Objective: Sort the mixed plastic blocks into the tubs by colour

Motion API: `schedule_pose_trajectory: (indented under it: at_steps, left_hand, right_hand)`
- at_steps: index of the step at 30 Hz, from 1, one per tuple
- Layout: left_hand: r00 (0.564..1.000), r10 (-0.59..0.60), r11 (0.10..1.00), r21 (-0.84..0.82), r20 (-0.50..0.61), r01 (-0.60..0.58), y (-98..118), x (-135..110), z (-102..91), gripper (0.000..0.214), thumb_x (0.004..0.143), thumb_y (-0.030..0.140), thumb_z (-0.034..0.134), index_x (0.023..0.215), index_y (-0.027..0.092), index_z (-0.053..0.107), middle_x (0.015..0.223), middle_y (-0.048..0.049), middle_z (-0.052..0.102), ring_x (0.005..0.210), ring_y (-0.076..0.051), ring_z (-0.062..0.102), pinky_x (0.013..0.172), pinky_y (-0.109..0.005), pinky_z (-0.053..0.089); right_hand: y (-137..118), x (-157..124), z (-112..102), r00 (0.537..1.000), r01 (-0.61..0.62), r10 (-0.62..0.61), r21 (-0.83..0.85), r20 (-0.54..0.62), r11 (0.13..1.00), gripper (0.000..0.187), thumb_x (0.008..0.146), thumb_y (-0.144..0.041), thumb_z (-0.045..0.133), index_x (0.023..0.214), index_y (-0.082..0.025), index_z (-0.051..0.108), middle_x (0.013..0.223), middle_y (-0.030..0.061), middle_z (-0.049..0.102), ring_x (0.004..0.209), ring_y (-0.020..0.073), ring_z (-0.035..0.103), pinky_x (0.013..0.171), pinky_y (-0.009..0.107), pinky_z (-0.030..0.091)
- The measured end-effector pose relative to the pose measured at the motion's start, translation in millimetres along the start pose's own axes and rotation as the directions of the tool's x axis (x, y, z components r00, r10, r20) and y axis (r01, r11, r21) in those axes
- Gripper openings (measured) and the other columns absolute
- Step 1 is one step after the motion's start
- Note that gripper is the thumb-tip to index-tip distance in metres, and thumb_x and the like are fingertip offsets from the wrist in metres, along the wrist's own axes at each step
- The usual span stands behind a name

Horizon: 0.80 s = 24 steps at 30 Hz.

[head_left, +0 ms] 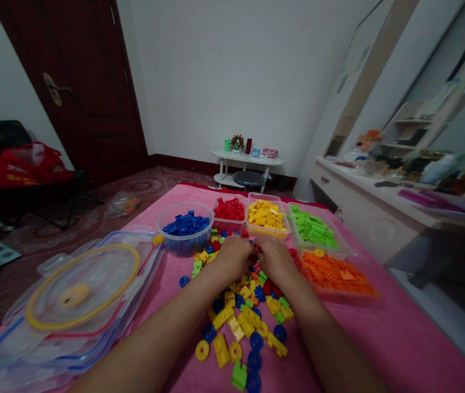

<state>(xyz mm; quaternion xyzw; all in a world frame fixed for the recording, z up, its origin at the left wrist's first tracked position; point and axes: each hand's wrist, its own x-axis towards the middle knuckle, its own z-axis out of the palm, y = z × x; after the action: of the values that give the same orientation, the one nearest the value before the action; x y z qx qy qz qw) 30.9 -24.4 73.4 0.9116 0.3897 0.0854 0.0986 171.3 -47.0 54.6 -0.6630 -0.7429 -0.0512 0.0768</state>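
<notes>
Sorted stock lines the pink tablecloth (400, 338): a round clear tub of blue plastic pieces (186, 226), a clear red-piece box (229, 210), yellow-piece box (265, 214), green-piece box (313, 229) and orange-piece box (334, 273), with stacked clear lids (80, 295) at left. The left hand (234, 256) and right hand (276, 261) curl knuckles-up, fingertips meeting, over the far end of the loose pile of mixed coloured plastic pieces (244, 322). Whether they pinch a piece cannot be told.

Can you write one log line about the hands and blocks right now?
left hand: on loose blocks | right hand: on loose blocks, beside left | grips: hidden | colour tubs: behind pile
</notes>
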Motion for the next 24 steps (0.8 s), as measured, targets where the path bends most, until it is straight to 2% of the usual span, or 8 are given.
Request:
schedule_pose_trajectory:
  at_steps: [3, 8, 13, 15, 17, 20, 22, 24]
  left_hand:
    - [1.000, 0.014, 0.999, 0.035, -0.016, -0.014, 3, 1, 0.8, 0.021, 0.078, 0.020, 0.053, 0.085, 0.021, 0.073, 0.091, -0.0100, 0.070, 0.093, -0.025, 0.063, 0.082, -0.035, 0.047]
    - [0.988, -0.153, 0.988, 0.003, 0.025, 0.153, -5, 0, -2.6, 0.020, 0.075, 0.025, 0.058, 0.088, 0.020, 0.072, 0.090, -0.0106, 0.070, 0.088, -0.025, 0.064, 0.079, -0.035, 0.048]
    - [0.959, -0.237, 0.889, -0.433, -0.153, 0.150, -17, 5, -1.6, 0.022, 0.080, 0.033, 0.055, 0.077, 0.016, 0.068, 0.075, -0.0049, 0.066, 0.078, -0.019, 0.061, 0.076, -0.031, 0.048]
    - [0.937, -0.329, 0.647, -0.751, -0.116, 0.135, -18, 9, -0.9, 0.025, 0.083, 0.035, 0.052, 0.079, 0.014, 0.064, 0.073, -0.0026, 0.062, 0.070, -0.014, 0.059, 0.069, -0.026, 0.049]
    - [0.923, -0.378, 0.222, -0.960, 0.076, 0.170, -17, 13, -1.1, 0.026, 0.087, 0.037, 0.048, 0.085, 0.014, 0.061, 0.072, -0.0014, 0.059, 0.062, -0.010, 0.057, 0.061, -0.022, 0.049]
    - [0.917, -0.231, -0.334, -0.911, 0.327, 0.241, -13, 13, -2.3, 0.033, 0.093, 0.040, 0.037, 0.092, 0.015, 0.057, 0.073, -0.0031, 0.058, 0.058, -0.009, 0.058, 0.052, -0.017, 0.047]
    - [0.925, -0.117, -0.509, -0.822, 0.361, 0.257, -13, 12, -2.3, 0.036, 0.093, 0.040, 0.035, 0.092, 0.013, 0.057, 0.075, -0.0055, 0.059, 0.058, -0.009, 0.058, 0.047, -0.014, 0.044]
    - [0.932, -0.069, -0.590, -0.768, 0.355, 0.249, -13, 11, -1.9, 0.031, 0.093, 0.035, 0.039, 0.091, 0.010, 0.058, 0.076, -0.0073, 0.060, 0.059, -0.008, 0.058, 0.044, -0.012, 0.042]
  right_hand:
    - [1, 0, -1, 1.000, 0.002, -0.003, 0.014, 0.011, 1.000, 0.023, 0.080, -0.014, 0.049, 0.090, -0.017, 0.070, 0.092, 0.0121, 0.068, 0.093, 0.0244, 0.060, 0.078, 0.032, 0.041]
    - [6, 1, 0, 0.998, -0.030, 0.038, 0.192, -0.040, 0.981, 0.025, 0.079, -0.018, 0.052, 0.096, -0.020, 0.070, 0.098, 0.0081, 0.070, 0.096, 0.0218, 0.061, 0.084, 0.031, 0.042]
    - [6, 5, -11, 0.968, 0.003, 0.139, 0.566, -0.208, 0.825, 0.029, 0.077, -0.019, 0.051, 0.100, -0.016, 0.069, 0.095, 0.0068, 0.071, 0.087, 0.0179, 0.063, 0.080, 0.029, 0.047]
    - [2, 5, -18, 0.937, 0.024, 0.214, 0.666, -0.274, 0.746, 0.028, 0.077, -0.022, 0.052, 0.097, -0.015, 0.069, 0.088, 0.0066, 0.071, 0.076, 0.0169, 0.063, 0.074, 0.029, 0.049]
    - [-4, 5, -24, 0.911, 0.070, 0.257, 0.736, -0.322, 0.674, 0.027, 0.076, -0.025, 0.053, 0.095, -0.015, 0.069, 0.086, 0.0067, 0.070, 0.073, 0.0161, 0.063, 0.072, 0.029, 0.050]
    - [-12, 4, -31, 0.915, 0.166, 0.197, 0.775, -0.351, 0.609, 0.025, 0.075, -0.025, 0.055, 0.093, -0.017, 0.070, 0.093, 0.0071, 0.069, 0.078, 0.0160, 0.064, 0.074, 0.029, 0.050]
    - [-14, 3, -34, 0.914, 0.209, 0.159, 0.767, -0.374, 0.607, 0.023, 0.075, -0.025, 0.056, 0.091, -0.018, 0.071, 0.097, 0.0071, 0.068, 0.083, 0.0168, 0.063, 0.077, 0.029, 0.050]
    - [-13, 2, -38, 0.897, 0.222, 0.179, 0.761, -0.405, 0.610, 0.021, 0.075, -0.027, 0.057, 0.087, -0.018, 0.071, 0.098, 0.0075, 0.068, 0.087, 0.0178, 0.063, 0.077, 0.030, 0.050]
